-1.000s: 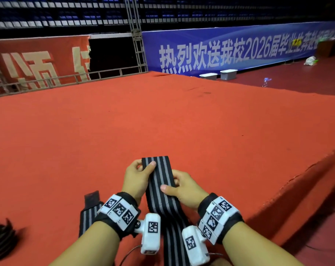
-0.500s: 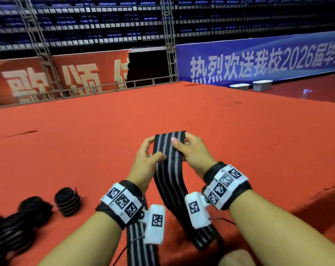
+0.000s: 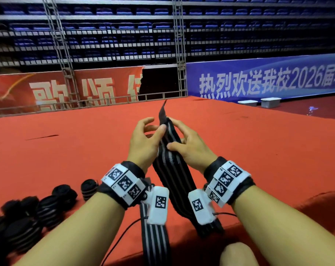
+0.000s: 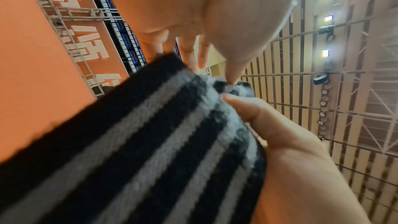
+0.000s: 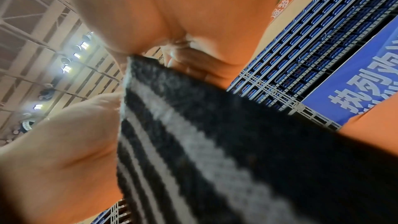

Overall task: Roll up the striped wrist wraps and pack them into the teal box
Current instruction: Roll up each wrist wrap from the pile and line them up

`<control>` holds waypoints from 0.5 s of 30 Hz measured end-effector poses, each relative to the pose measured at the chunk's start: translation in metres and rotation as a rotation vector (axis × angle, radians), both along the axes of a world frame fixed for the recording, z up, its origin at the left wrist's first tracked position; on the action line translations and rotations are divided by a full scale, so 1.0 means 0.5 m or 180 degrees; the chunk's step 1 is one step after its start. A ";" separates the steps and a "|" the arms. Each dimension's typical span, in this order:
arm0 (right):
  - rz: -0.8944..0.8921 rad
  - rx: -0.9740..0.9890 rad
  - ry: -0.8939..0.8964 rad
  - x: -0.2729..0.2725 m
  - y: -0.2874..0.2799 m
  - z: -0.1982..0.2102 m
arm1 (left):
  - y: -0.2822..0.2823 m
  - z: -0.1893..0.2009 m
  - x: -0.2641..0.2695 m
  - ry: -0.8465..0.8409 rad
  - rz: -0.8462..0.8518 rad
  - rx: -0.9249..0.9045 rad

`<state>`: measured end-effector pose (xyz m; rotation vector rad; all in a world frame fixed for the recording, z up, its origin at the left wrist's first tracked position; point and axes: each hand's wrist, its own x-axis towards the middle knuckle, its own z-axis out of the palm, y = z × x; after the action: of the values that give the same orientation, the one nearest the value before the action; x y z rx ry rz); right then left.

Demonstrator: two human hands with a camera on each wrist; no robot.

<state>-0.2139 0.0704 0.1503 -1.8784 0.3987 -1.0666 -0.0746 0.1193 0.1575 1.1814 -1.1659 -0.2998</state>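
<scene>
A black wrist wrap with grey stripes [image 3: 170, 166] hangs from both my hands above the red carpet, its lower end trailing to the front edge. My left hand [image 3: 146, 139] pinches its upper part with the thumb on the left edge, the other fingers curled. My right hand [image 3: 189, 144] grips it from the right, thumb across the stripes. A dark tab sticks up above the fingers. The wrist views show the same wrap [image 4: 150, 142] [image 5: 215, 142] close up, held at its end. A second flat striped wrap [image 3: 155, 240] lies under my left wrist. No teal box is in view.
Several rolled wraps [image 3: 48, 206] lie in a cluster at the lower left on the red carpeted platform [image 3: 67, 154]. The platform edge drops off at the right and front. My knee [image 3: 237, 254] shows at the bottom. Two white bins [image 3: 270, 102] stand far back right.
Both hands have lifted the wrap's end up off the carpet and turned it nearly edge-on. The head view has swung left, bringing the rolled wraps into sight.
</scene>
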 end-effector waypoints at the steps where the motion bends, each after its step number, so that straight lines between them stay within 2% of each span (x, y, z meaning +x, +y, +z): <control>1: 0.0063 -0.0065 -0.0012 -0.004 0.012 0.007 | 0.009 0.006 0.001 0.0021 0.0026 -0.0057; 7: 0.0247 -0.0459 0.0194 -0.035 0.067 0.056 | 0.072 0.064 -0.031 0.0393 -0.0533 -0.0174; 10: 0.0383 -0.0481 0.0278 -0.043 0.090 0.078 | 0.097 0.088 -0.042 0.0351 -0.0599 -0.0245; 13: 0.0320 -0.0372 -0.0077 -0.045 0.106 0.096 | 0.116 0.097 -0.044 0.0289 -0.0710 -0.0170; 15: -0.0039 -0.0391 -0.0407 -0.046 0.107 0.107 | 0.133 0.104 -0.047 0.0202 -0.0755 -0.0132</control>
<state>-0.2369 0.1236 0.2035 -1.9043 0.2767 -1.2365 -0.0982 0.1857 0.2092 0.9914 -1.2521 -0.4873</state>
